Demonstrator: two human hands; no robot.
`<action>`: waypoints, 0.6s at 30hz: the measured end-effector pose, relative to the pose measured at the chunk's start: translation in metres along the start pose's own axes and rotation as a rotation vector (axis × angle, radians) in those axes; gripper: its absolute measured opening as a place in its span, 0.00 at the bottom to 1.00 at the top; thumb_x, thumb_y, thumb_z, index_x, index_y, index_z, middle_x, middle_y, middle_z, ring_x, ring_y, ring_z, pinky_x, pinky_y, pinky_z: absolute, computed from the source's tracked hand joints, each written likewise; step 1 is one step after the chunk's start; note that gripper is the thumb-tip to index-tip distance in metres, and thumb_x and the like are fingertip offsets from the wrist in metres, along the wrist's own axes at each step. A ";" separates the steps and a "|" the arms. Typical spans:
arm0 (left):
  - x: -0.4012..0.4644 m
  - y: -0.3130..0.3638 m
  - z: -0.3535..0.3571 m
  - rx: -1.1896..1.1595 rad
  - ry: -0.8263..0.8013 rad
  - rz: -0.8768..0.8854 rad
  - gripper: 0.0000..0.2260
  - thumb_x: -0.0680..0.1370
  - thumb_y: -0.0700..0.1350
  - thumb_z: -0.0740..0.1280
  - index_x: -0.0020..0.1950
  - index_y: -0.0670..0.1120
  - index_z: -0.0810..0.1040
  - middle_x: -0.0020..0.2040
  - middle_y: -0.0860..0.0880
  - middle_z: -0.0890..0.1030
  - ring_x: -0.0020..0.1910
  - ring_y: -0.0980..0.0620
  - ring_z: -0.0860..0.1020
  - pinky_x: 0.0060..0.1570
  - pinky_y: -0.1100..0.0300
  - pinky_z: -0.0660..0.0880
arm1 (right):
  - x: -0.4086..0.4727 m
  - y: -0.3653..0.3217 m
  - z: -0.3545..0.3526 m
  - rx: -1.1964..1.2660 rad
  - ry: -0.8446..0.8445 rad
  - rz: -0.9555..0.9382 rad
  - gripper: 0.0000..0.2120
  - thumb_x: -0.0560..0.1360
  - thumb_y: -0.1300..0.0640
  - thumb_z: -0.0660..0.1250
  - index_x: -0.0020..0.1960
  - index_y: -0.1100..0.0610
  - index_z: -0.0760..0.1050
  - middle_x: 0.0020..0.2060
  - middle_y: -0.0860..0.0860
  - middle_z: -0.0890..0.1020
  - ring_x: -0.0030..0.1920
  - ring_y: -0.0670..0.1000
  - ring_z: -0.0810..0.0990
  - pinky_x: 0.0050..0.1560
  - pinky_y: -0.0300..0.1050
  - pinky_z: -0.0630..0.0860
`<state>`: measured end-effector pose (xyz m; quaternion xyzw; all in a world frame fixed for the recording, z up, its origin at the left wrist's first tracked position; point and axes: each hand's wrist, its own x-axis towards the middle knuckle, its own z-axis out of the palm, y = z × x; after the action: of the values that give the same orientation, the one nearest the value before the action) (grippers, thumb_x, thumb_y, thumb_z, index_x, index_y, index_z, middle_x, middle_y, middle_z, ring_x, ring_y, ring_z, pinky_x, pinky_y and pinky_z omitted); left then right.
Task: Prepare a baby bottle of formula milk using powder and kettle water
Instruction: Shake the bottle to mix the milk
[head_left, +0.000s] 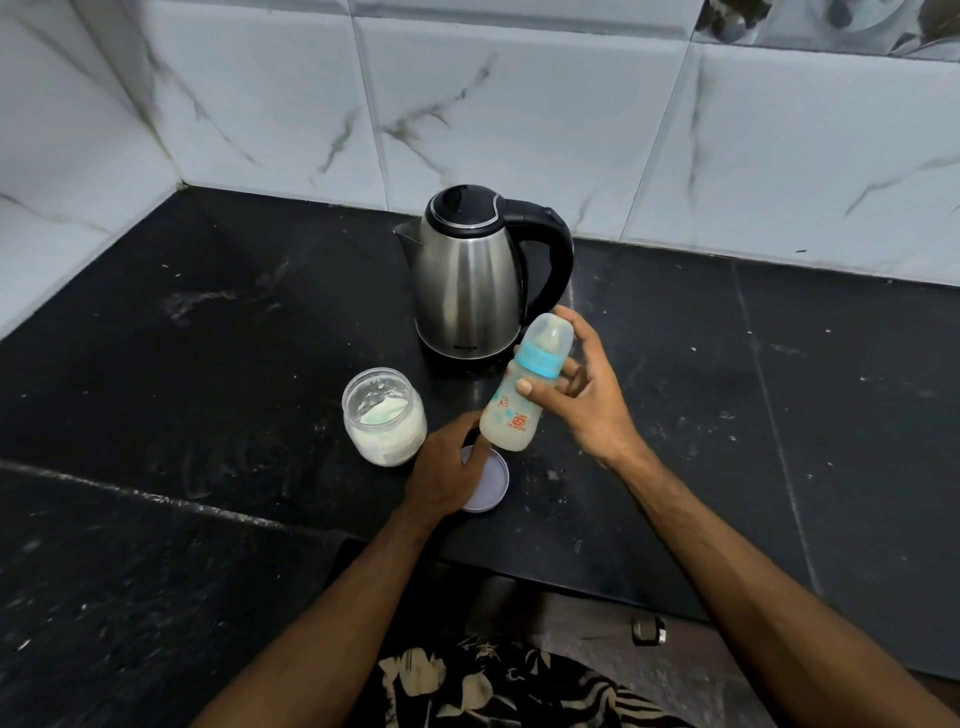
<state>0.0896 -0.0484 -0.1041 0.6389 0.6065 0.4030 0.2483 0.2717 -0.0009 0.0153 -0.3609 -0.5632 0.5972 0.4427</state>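
Observation:
My right hand (584, 387) grips a baby bottle (522, 392) with a blue collar and a clear cap. The bottle is tilted and raised above the counter, with whitish milk inside. My left hand (449, 465) touches the bottle's base with its fingertips and lies over a white jar lid (493, 486) on the counter. An open glass jar (384, 415) of white powder, with a scoop inside, stands just left of that hand. A steel kettle (472, 275) with a black lid and handle stands behind the bottle.
The black stone counter (208, 338) runs into a corner of white marble-look wall tiles (519, 119). Its front edge is notched near my body, where patterned clothing (498, 686) shows. A small dark metal object (648, 630) sits below the counter edge.

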 end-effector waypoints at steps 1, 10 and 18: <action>0.000 0.000 0.000 0.003 0.002 -0.001 0.14 0.80 0.43 0.66 0.66 0.48 0.76 0.57 0.59 0.77 0.56 0.69 0.72 0.54 0.81 0.65 | 0.001 -0.001 0.000 0.003 -0.002 -0.004 0.40 0.70 0.69 0.73 0.75 0.50 0.59 0.59 0.60 0.81 0.57 0.59 0.83 0.59 0.54 0.80; 0.000 0.004 0.000 -0.025 0.037 0.030 0.13 0.79 0.46 0.63 0.61 0.46 0.80 0.58 0.54 0.82 0.57 0.62 0.78 0.59 0.72 0.70 | 0.011 0.000 0.000 0.452 0.347 0.054 0.29 0.76 0.61 0.70 0.73 0.54 0.63 0.50 0.54 0.85 0.52 0.54 0.85 0.50 0.55 0.83; -0.002 0.003 -0.001 -0.118 -0.013 0.007 0.13 0.76 0.46 0.68 0.60 0.50 0.78 0.53 0.59 0.83 0.51 0.65 0.79 0.50 0.73 0.71 | -0.004 0.018 0.004 0.132 0.099 0.083 0.32 0.67 0.56 0.79 0.67 0.46 0.70 0.51 0.54 0.85 0.50 0.55 0.86 0.42 0.47 0.82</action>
<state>0.0902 -0.0510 -0.1013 0.6279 0.5776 0.4349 0.2879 0.2669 -0.0061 -0.0021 -0.3829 -0.4846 0.6322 0.4678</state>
